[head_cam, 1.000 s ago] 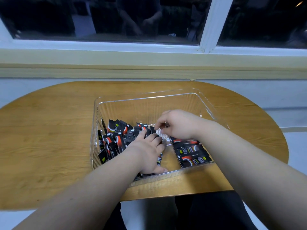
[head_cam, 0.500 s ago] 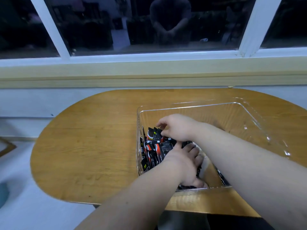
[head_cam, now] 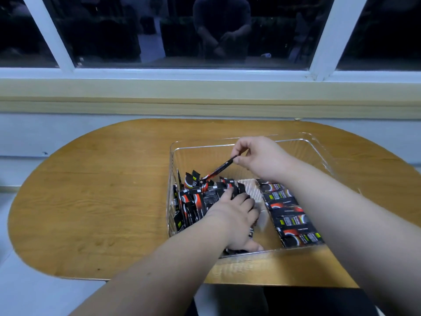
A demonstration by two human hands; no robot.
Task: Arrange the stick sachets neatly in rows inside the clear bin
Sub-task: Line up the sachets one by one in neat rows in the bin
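Wooden counter [head_cam: 91, 201] carries the clear bin [head_cam: 205, 145], its left side packed with jumbled stick sachets [head_cam: 191, 201]; my left hand [head_cam: 232, 220] lays loosely straight fingers over them. Just above, one tilted sachet [head_cam: 218, 168] hangs pinched by its end in my right hand [head_cam: 262, 156]. Rightmost in the bin lies a flat sachet row [head_cam: 291, 215].

Black-red sachets [head_cam: 193, 201] jumbled left, row [head_cam: 289, 215] right, clear bin [head_cam: 319, 151].
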